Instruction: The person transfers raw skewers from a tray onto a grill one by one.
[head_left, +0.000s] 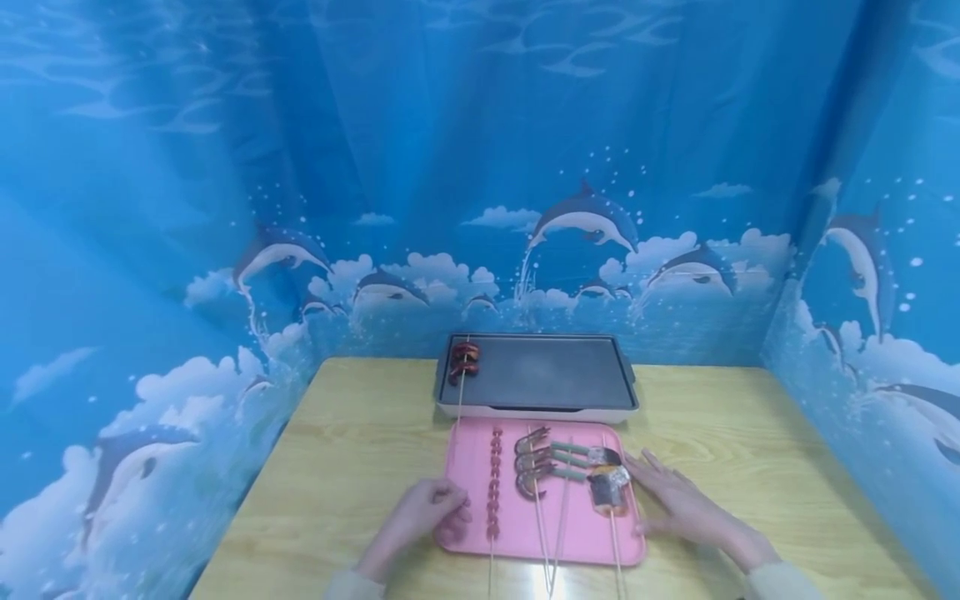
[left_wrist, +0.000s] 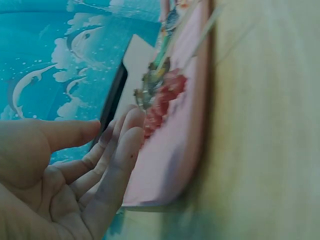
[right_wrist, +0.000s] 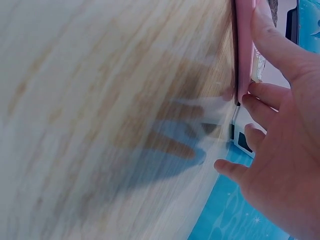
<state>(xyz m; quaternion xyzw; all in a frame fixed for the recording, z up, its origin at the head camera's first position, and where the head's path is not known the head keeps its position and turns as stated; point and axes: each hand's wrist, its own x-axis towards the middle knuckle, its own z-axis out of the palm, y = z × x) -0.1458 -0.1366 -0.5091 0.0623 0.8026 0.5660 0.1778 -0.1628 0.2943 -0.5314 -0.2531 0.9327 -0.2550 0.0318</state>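
A pink tray bears several skewers: one with small red pieces, one with shrimp, one with green stalks and one with silvery and brown pieces. My left hand hovers by the tray's left side, fingers loosely bent, thumb apart from them in the left wrist view, nothing between them. At the right edge, my right hand has its fingers spread. In the right wrist view its thumb lies along the tray rim and two fingertips are right at the rim.
Behind the tray stands a dark rectangular griddle with a pale base. A skewer of dark reddish-brown pieces lies on its left end, its stick reaching over the tray. A wooden table carries everything; a blue dolphin-print curtain encloses it.
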